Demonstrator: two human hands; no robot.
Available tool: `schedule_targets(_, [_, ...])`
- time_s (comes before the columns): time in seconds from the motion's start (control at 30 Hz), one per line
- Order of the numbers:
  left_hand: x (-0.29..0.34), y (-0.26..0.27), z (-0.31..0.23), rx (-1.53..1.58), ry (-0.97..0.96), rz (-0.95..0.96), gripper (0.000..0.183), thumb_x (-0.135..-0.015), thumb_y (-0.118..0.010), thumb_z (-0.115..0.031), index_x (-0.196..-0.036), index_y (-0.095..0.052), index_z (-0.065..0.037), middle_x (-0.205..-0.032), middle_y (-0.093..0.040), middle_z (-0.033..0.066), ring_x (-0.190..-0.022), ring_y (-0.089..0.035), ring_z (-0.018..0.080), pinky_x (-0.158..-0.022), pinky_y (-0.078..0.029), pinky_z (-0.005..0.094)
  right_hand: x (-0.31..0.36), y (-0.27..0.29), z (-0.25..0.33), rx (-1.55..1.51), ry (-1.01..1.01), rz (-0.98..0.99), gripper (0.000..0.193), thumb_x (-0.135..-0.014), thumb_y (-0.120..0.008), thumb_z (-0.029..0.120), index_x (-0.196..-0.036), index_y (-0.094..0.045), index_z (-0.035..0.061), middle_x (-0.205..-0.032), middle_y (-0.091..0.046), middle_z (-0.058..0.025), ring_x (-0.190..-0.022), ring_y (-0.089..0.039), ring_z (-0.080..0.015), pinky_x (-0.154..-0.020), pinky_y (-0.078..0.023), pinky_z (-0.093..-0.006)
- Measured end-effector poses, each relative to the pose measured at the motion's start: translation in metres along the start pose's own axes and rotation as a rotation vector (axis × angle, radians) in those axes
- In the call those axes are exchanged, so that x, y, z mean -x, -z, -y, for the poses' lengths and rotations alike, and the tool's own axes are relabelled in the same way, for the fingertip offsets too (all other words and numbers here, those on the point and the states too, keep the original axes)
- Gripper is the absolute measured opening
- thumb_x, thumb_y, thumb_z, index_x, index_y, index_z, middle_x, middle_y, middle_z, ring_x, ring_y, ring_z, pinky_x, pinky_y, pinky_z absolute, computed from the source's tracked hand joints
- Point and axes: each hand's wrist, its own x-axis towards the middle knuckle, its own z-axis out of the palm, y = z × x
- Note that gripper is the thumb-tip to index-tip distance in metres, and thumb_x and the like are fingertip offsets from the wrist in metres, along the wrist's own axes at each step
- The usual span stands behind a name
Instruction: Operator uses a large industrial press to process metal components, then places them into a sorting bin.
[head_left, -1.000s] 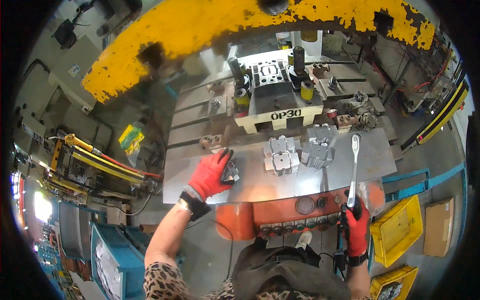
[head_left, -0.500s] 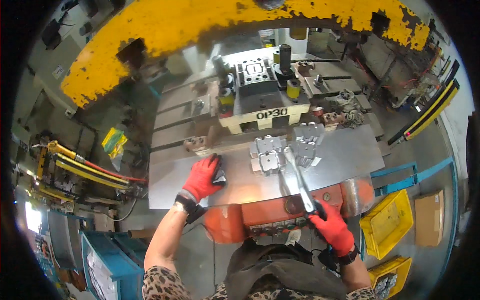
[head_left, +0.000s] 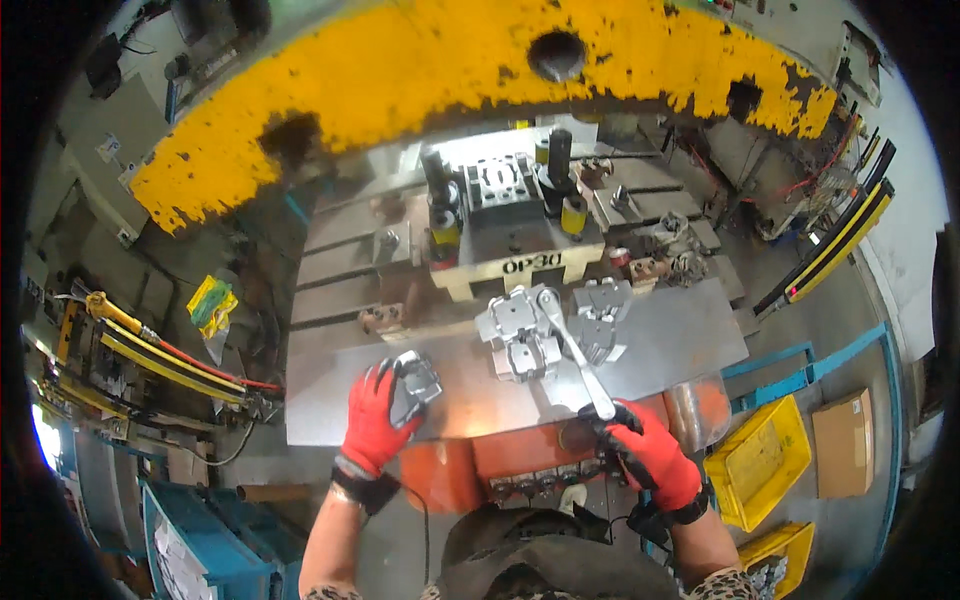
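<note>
My left hand [head_left: 374,418], in a red and black glove, grips a small silver stamped metal part [head_left: 418,380] over the left front of the metal plate [head_left: 455,392]. My right hand [head_left: 650,452], gloved alike, is closed around the lower end of a long silver hand tool with a rounded head [head_left: 577,352]; its exact kind is unclear. The tool's far end overlaps the stamped parts. One group of those parts [head_left: 520,335] sits at the plate's middle, and another group [head_left: 602,318] lies just right of it.
A press die [head_left: 515,235] with dark guide posts stands on the slotted bed behind the plate. The chipped yellow press beam [head_left: 430,75] spans above. Yellow-black guard bars [head_left: 835,240] stand right. Yellow crates [head_left: 757,465] and a cardboard box [head_left: 843,445] are at lower right.
My left hand has turned, bringing the stamped part into clearer view. My right hand and the tool have shifted slightly left. The whole view has tilted upward a little.
</note>
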Motion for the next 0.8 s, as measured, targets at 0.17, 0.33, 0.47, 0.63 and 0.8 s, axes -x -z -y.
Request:
schedule_targets(0.17, [0.032, 0.024, -0.002, -0.035, 0.021, 0.033, 0.079, -0.074, -0.081, -0.029, -0.141, -0.048, -0.004, -0.142, -0.048, 0.0208, -0.133, -0.043, 0.0423, -0.112, -0.034, 0.0512, -0.069, -0.001, 0.038, 0.202, 0.494, -0.147, 0.022, -0.099, -0.060, 0.024, -0.112, -0.066, 0.0066, -0.078, -0.058, 0.0026, -0.067, -0.052, -0.0062, -0.057, -0.042, -0.0248])
schedule_targets(0.33, [0.081, 0.054, 0.022, -0.079, 0.119, 0.026, 0.075, -0.076, -0.078, -0.030, -0.140, -0.050, -0.002, -0.140, -0.050, 0.0200, -0.131, -0.044, 0.0418, -0.111, -0.034, 0.0516, -0.169, -0.004, 0.059, 0.504, 0.868, -0.259, 0.023, -0.096, -0.061, 0.012, -0.118, -0.064, 0.0048, -0.099, -0.061, -0.0070, -0.088, -0.059, -0.0163, -0.074, -0.047, -0.0292])
schedule_targets(0.47, [0.116, 0.063, 0.041, -0.107, 0.227, 0.030, 0.075, -0.075, -0.078, -0.030, -0.139, -0.050, -0.002, -0.140, -0.050, 0.0196, -0.129, -0.045, 0.0403, -0.110, -0.035, 0.0506, -0.208, -0.006, 0.059, 0.393, 0.871, -0.142, 0.026, -0.100, -0.057, 0.009, -0.124, -0.065, 0.0034, -0.098, -0.060, -0.0068, -0.082, -0.060, -0.0139, -0.069, -0.049, -0.0281])
schedule_targets(0.63, [0.131, 0.048, 0.046, -0.038, 0.268, 0.070, 0.077, -0.075, -0.079, -0.033, -0.139, -0.050, -0.003, -0.138, -0.051, 0.0181, -0.127, -0.047, 0.0381, -0.109, -0.035, 0.0494, -0.226, -0.015, 0.069, 0.114, 0.739, -0.116, 0.019, -0.101, -0.057, 0.023, -0.106, -0.064, 0.0069, -0.074, -0.055, -0.0001, -0.046, -0.047, -0.0086, -0.043, -0.037, -0.0252])
schedule_targets(0.8, [0.116, 0.019, 0.029, 0.049, 0.232, 0.068, 0.074, -0.074, -0.079, -0.030, -0.137, -0.051, -0.004, -0.138, -0.052, 0.0176, -0.129, -0.047, 0.0383, -0.109, -0.036, 0.0496, -0.223, -0.019, 0.077, 0.031, 0.418, -0.217, 0.024, -0.097, -0.061, 0.033, -0.087, -0.061, 0.0112, -0.061, -0.053, 0.0016, -0.046, -0.051, -0.0099, -0.042, -0.040, -0.0296])
